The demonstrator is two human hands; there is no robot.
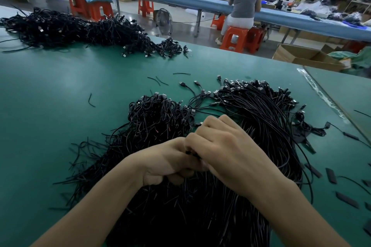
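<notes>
Head view, lower middle of the frame: the left hand (164,164) and right hand (226,152) meet knuckle to knuckle above a broad heap of loose USB cables (261,126) on the green worktop (60,106). Both grips are curled tight, and a short stretch of black cable (189,152) shows between them, pinched from either side. What the fingertips do underneath is hidden.

This looks like the winding or tying step, with one cable taken from the heap and being gathered into a small bundle. Just left of centre lies a mound of coiled cables (160,118), and a far larger pile (70,28) sits at the upper left.

The next move probably calls for keeping the coil pinched in one hand while the other closes it off, then dropping it on the coiled mound without dragging neighbouring strands along. Flat black sleeves (331,175) lie scattered at the right edge.
</notes>
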